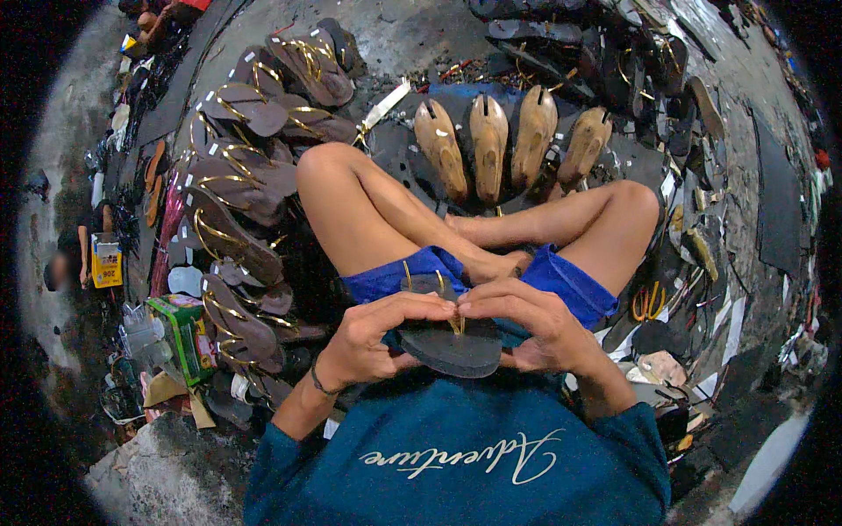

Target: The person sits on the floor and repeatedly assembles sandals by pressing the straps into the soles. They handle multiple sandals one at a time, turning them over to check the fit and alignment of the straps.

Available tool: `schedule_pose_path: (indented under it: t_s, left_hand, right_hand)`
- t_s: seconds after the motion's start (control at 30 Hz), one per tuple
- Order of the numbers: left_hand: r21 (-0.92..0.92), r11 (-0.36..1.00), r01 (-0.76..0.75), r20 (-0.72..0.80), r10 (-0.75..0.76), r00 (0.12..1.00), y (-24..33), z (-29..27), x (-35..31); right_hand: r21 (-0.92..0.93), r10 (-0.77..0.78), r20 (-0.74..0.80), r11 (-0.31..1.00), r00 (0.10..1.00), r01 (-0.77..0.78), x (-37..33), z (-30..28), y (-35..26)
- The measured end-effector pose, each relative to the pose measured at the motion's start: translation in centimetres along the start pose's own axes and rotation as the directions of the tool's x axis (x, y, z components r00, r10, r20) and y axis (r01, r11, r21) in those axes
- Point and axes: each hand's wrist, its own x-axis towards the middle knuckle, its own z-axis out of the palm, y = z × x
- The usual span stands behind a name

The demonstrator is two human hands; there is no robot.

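A dark flip-flop sandal (pixel 460 354) with thin golden straps is held close to my chest, its rounded toe end toward me. My left hand (pixel 373 333) grips its left side, fingers bent over the top and thumb low at the edge. On the other side my right hand (pixel 531 320) holds it the same way. The fingertips of both hands meet near the middle of the sandal, where the golden strap enters the sole. Part of the sole is hidden behind the fingers.
Several finished-looking dark sandals with golden straps (pixel 237 223) lie stacked at my left. Wooden foot lasts (pixel 488 145) stand beyond my crossed legs. A green box (pixel 182 337) sits at the left, yellow-handled scissors (pixel 649 302) at the right. Dark sheets and scraps (pixel 776 193) litter the right floor.
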Motion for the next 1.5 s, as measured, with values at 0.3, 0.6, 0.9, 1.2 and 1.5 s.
schedule_pose_path:
  t_s: [0.3, 0.6, 0.9, 1.2, 1.5]
  left_hand:
    - [0.060, 0.996, 0.068, -0.259, -0.050, 0.965, -1.2, 1.5, 0.3]
    - [-0.461, 0.878, 0.130, -0.354, -0.316, 0.880, -3.8, 1.8, 4.9]
    - [-0.770, 0.613, 0.174, -0.069, -0.352, 0.934, -11.2, 5.1, 0.3]
    - [-0.859, 0.511, -0.045, -0.285, -0.402, 0.871, -9.2, 3.9, 3.8]
    - [-0.925, 0.368, -0.096, -0.280, -0.488, 0.827, -10.8, 0.6, 6.7]
  right_hand:
    - [0.051, 0.041, -0.086, 0.998, 0.995, -0.037, 1.3, 0.6, 4.0]
    - [0.261, 0.242, -0.447, 0.956, 0.861, -0.133, 6.3, -0.9, 5.0]
    - [0.217, 0.272, -0.551, 0.960, 0.789, -0.179, 8.0, -0.3, 11.8]
    - [-0.336, 0.340, -0.604, 0.711, 0.721, -0.617, 12.8, 4.6, 25.2]
    - [0.749, 0.594, -0.185, 0.601, 0.783, -0.279, -1.2, -1.8, 5.4]
